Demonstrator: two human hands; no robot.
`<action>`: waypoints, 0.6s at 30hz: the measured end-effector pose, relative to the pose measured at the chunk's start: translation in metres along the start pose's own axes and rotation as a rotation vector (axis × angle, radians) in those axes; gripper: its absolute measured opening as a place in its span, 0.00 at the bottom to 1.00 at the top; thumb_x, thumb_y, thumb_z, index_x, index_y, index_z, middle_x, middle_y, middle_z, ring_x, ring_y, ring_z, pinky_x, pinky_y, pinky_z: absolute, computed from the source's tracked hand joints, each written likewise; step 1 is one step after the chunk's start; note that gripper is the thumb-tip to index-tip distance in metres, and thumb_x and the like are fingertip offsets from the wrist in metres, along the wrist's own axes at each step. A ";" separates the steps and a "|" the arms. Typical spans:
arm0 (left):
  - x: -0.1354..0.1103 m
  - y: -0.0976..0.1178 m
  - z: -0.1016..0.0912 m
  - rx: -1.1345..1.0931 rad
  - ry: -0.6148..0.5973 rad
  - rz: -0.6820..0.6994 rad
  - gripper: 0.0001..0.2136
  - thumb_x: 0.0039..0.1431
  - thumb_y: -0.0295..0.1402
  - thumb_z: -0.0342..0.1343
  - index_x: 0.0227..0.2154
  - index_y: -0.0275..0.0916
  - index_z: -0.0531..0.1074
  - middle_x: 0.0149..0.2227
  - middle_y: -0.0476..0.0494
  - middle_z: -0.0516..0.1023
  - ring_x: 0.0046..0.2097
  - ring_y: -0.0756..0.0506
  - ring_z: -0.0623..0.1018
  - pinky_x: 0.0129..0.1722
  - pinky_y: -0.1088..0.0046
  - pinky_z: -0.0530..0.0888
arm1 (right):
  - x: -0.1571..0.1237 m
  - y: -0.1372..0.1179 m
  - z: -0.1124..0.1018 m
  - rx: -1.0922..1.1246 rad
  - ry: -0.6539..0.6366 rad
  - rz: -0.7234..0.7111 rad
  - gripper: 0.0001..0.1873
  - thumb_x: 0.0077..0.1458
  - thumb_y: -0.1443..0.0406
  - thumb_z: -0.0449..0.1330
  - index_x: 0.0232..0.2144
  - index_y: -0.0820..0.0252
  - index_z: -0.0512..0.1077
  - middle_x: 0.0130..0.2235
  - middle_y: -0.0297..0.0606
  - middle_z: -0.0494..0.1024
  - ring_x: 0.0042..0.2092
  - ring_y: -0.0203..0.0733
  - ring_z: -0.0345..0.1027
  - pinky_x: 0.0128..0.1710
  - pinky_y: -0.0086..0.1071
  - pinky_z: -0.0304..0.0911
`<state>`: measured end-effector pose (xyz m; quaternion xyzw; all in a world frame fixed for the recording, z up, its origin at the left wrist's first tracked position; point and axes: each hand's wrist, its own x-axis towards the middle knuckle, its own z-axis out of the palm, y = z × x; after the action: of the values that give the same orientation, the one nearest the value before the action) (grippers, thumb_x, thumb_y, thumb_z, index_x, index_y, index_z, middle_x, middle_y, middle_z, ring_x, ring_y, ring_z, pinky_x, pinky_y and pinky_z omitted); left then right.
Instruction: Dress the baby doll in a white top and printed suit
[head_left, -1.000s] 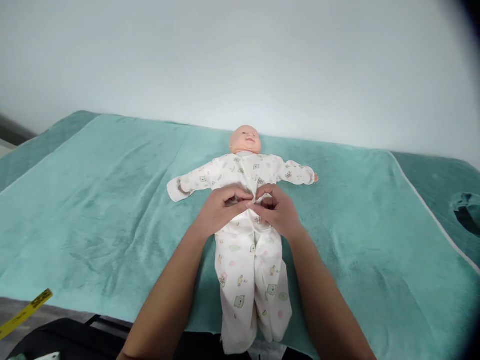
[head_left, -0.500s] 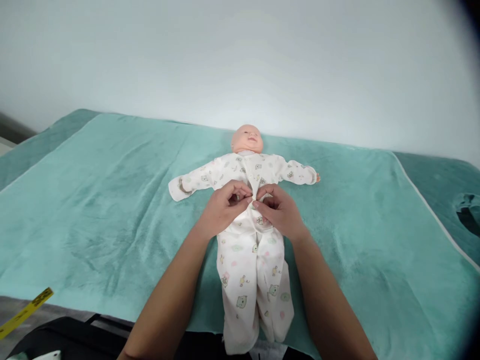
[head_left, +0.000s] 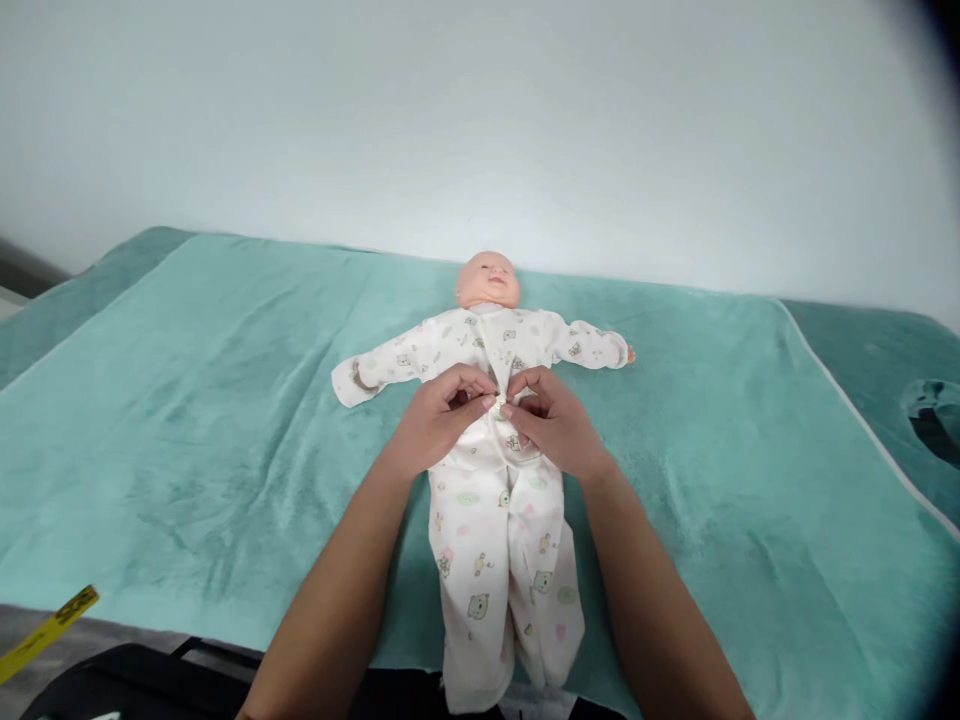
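A baby doll (head_left: 487, 280) lies on its back with both arms spread. It wears a white footed sleepsuit (head_left: 480, 570) printed with bears and small figures. At the belly, my left hand (head_left: 442, 415) pinches one side of the suit's front opening between thumb and fingers. Opposite it, my right hand (head_left: 551, 420) pinches the other side, the fingertips of both hands almost meeting. A small pale fastener shows between the thumbs; whether it is closed I cannot tell. The sleeve on the left ends in a folded mitten cuff, and the doll's fingers stick out of the other sleeve.
A green plush blanket (head_left: 225, 400) covers the table under the doll, with a pale wall (head_left: 480, 120) behind. A black bag (head_left: 135, 685) and a yellow strip (head_left: 49, 635) are at the lower left. A dark strap-like object (head_left: 937, 425) lies at the right edge.
The view has shifted slightly. Both hands keep their pinch at the front opening, the thumbs a little further apart, with the small fastener now showing between them.
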<state>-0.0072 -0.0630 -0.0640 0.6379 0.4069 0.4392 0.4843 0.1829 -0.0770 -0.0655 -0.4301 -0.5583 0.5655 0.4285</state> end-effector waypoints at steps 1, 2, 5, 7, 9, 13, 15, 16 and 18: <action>0.000 0.000 0.000 0.006 0.009 0.001 0.08 0.61 0.38 0.61 0.38 0.40 0.74 0.35 0.47 0.77 0.37 0.49 0.74 0.36 0.73 0.69 | 0.000 0.000 0.000 -0.003 -0.001 0.007 0.10 0.56 0.60 0.64 0.36 0.53 0.66 0.21 0.22 0.64 0.21 0.30 0.60 0.21 0.24 0.58; 0.000 0.000 0.001 0.018 0.016 0.004 0.08 0.61 0.38 0.61 0.38 0.40 0.75 0.35 0.47 0.77 0.37 0.49 0.74 0.36 0.73 0.69 | 0.000 0.001 0.000 -0.008 -0.001 0.015 0.10 0.57 0.60 0.64 0.36 0.53 0.66 0.21 0.22 0.64 0.21 0.30 0.60 0.21 0.24 0.58; 0.000 -0.001 0.002 0.071 0.032 0.032 0.07 0.61 0.38 0.61 0.36 0.40 0.75 0.34 0.47 0.77 0.35 0.49 0.73 0.35 0.73 0.68 | 0.000 0.001 0.001 -0.023 0.007 0.029 0.10 0.57 0.60 0.63 0.37 0.52 0.66 0.19 0.21 0.62 0.20 0.31 0.59 0.20 0.25 0.55; 0.001 -0.002 0.001 0.101 0.052 0.051 0.07 0.61 0.38 0.60 0.34 0.40 0.76 0.32 0.47 0.76 0.34 0.49 0.72 0.33 0.73 0.67 | 0.000 0.001 0.003 -0.028 0.021 0.021 0.10 0.57 0.60 0.63 0.36 0.52 0.65 0.20 0.22 0.63 0.20 0.31 0.58 0.20 0.25 0.54; 0.001 -0.002 0.001 0.105 0.066 0.050 0.07 0.61 0.38 0.60 0.33 0.40 0.75 0.31 0.48 0.74 0.32 0.49 0.71 0.33 0.72 0.66 | -0.001 0.002 0.005 -0.037 0.049 0.010 0.09 0.57 0.60 0.62 0.36 0.52 0.65 0.22 0.24 0.65 0.20 0.30 0.58 0.19 0.25 0.55; 0.001 -0.003 -0.002 0.105 0.019 0.012 0.06 0.61 0.37 0.59 0.36 0.41 0.76 0.30 0.48 0.73 0.32 0.49 0.71 0.32 0.72 0.66 | -0.001 0.005 0.009 -0.030 0.108 -0.009 0.07 0.57 0.60 0.61 0.36 0.52 0.67 0.26 0.27 0.69 0.22 0.30 0.60 0.21 0.26 0.59; 0.001 -0.002 -0.002 0.122 -0.003 0.025 0.05 0.61 0.35 0.59 0.37 0.41 0.76 0.31 0.48 0.73 0.32 0.50 0.70 0.31 0.73 0.65 | 0.000 0.005 0.009 0.000 0.109 -0.017 0.07 0.57 0.60 0.62 0.36 0.53 0.68 0.28 0.27 0.71 0.22 0.30 0.61 0.21 0.26 0.60; 0.001 -0.001 -0.002 0.135 -0.013 0.047 0.04 0.61 0.34 0.59 0.37 0.41 0.76 0.32 0.47 0.74 0.32 0.50 0.70 0.30 0.73 0.64 | 0.000 0.004 0.008 0.014 0.105 -0.021 0.07 0.57 0.60 0.62 0.36 0.53 0.68 0.28 0.27 0.71 0.22 0.30 0.61 0.21 0.25 0.59; 0.001 0.001 -0.002 0.173 -0.003 0.128 0.03 0.60 0.31 0.59 0.36 0.42 0.76 0.37 0.46 0.76 0.33 0.50 0.71 0.30 0.73 0.64 | 0.000 0.004 0.006 0.032 0.098 -0.023 0.07 0.56 0.61 0.63 0.36 0.53 0.69 0.28 0.28 0.71 0.22 0.29 0.61 0.20 0.25 0.57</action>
<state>-0.0081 -0.0614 -0.0622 0.7028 0.4010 0.4316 0.3988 0.1774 -0.0786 -0.0696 -0.4438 -0.5325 0.5476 0.4686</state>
